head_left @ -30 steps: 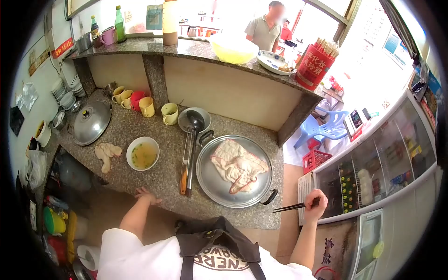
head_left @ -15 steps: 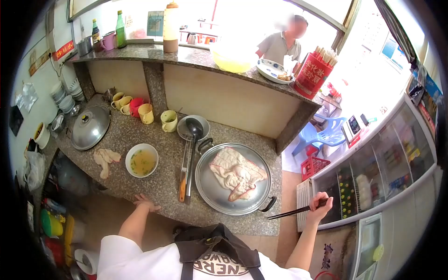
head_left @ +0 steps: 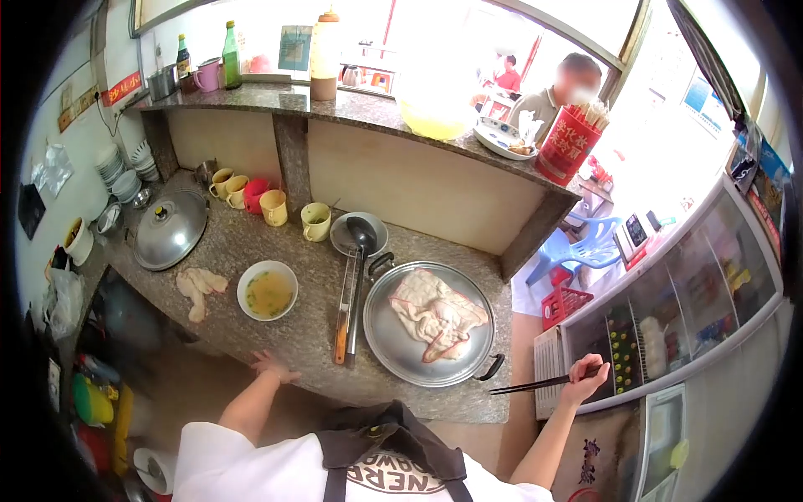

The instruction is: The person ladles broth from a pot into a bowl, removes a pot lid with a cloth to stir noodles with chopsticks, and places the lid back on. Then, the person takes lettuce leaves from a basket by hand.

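Note:
My left hand point(head_left: 274, 368) rests on the near edge of the speckled stone counter point(head_left: 242, 341), fingers spread, holding nothing. Dark chopsticks point(head_left: 531, 386) are gripped in my right hand point(head_left: 587, 378), right of the counter, their tips pointing left. Between my hands and farther back, a crumpled pale cloth with reddish edges point(head_left: 437, 311) lies on a round metal pan or lid with black handles point(head_left: 385, 356). A white bowl of yellowish soup with green bits point(head_left: 268, 290) stands beyond my left hand. Tongs point(head_left: 344, 322) and a black ladle point(head_left: 362, 237) lie left of the pan, the ladle's head over a metal bowl point(head_left: 339, 238).
A domed lid point(head_left: 171, 230), another cloth point(head_left: 199, 289) and several cups point(head_left: 273, 207) stand farther left. A raised ledge point(head_left: 368, 110) runs behind, with a person point(head_left: 548, 99) beyond it. A glass-door fridge point(head_left: 669, 309) is at the right.
The person beyond the ledge has moved right and now leans lower behind the red container. My left hand stays at the counter edge, and my right hand still holds the chopsticks, slightly turned.

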Demonstrator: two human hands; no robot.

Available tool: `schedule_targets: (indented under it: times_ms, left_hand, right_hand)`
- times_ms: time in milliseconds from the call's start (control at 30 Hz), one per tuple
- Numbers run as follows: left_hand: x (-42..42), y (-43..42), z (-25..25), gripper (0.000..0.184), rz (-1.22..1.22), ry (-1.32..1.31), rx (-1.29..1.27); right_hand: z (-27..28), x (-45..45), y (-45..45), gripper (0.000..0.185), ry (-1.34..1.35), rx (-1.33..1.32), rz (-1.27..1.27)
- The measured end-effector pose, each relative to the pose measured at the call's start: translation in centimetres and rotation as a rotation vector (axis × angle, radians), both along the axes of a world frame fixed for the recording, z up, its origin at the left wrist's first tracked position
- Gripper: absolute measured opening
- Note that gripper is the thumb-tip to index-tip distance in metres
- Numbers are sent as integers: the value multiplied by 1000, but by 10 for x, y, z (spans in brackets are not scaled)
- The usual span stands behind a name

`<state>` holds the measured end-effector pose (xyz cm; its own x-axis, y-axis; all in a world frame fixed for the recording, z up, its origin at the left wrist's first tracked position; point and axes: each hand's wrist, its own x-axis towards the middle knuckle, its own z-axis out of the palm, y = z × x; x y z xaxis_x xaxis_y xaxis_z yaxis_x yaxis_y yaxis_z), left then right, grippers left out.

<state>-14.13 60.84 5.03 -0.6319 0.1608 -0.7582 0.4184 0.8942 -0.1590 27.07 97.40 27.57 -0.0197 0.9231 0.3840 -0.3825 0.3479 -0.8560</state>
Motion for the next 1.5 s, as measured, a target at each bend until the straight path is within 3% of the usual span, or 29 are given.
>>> schedule_targets:
  times_ms: [100,200,233,267,333,400,467,600,733,1033,1233,1333,1433,1500]
  left_hand:
    - [5,-6,6,99,-32,120,108]
    - [-7,-26,-24,100,-66,148,206]
    - [-10,-34,-29,93,-96,229,283]
    - [-13,-40,-6,93,-106,228,283]
    - [-19,-53,52,82,142,-137,473]
    - [-37,-80,19,74,167,-74,535]
    - [-54,-103,-4,75,164,327,557]
    - [-81,-125,3,102,291,266,371]
    - [-96,-131,1,116,319,167,247]
    - [-106,-131,-41,117,118,189,86]
    - [-100,-127,-11,114,84,166,68]
    - [-110,-133,-35,116,-75,153,91]
    - [-103,-136,-42,114,61,228,161]
    - [-106,-138,-50,114,19,206,138]
  right_hand:
    - [-2,-4,-11,45,12,34,-35]
    - [2,-16,-34,44,59,-36,-95]
    - [1,-20,-40,44,43,-9,-105]
    - [4,-26,-47,45,26,-11,-70]
    - [1,-35,-55,46,32,-10,-80]
    - [-3,-38,-59,47,-16,20,-80]
    - [2,-41,-63,47,-54,0,-124]
    - [1,-33,-52,49,-24,-12,-135]
    - [2,-29,-48,48,29,-23,-164]
    - [-4,-41,-56,49,-5,63,-184]
    - [-4,-40,-60,50,17,53,-201]
    - [-4,-38,-59,50,10,48,-202]
    - [-4,-37,-59,51,-11,42,-230]
    - [-9,-34,-52,50,-2,53,-242]
